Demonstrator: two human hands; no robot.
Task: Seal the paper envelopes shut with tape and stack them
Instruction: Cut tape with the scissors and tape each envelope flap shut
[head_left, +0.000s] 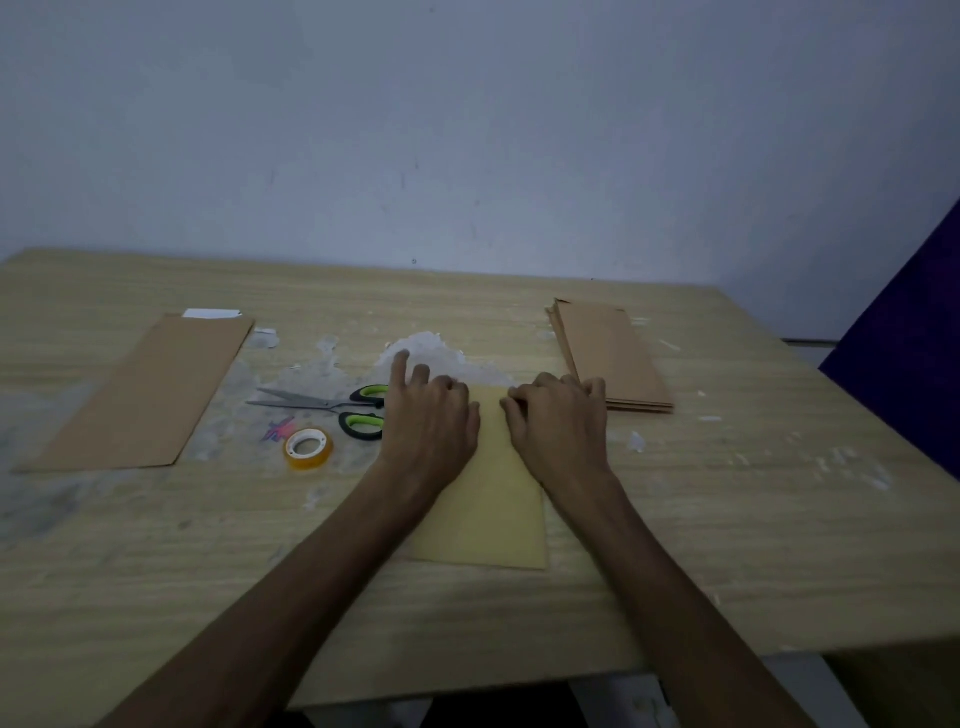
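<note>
Both my hands work at the far end of the yellowish envelope (488, 499) lying on the bench (727, 519) before me. My left hand (434, 415) presses it flat, fingers mostly curled, forefinger lifted. My right hand (558, 421) has its fingers curled at the flap edge; whether it pinches anything I cannot tell. Tape (308, 448) and scissors (332, 408) sit just left, within reach. Brown envelopes are stacked (613, 358) at right; one lies well apart at left (145, 395).
</note>
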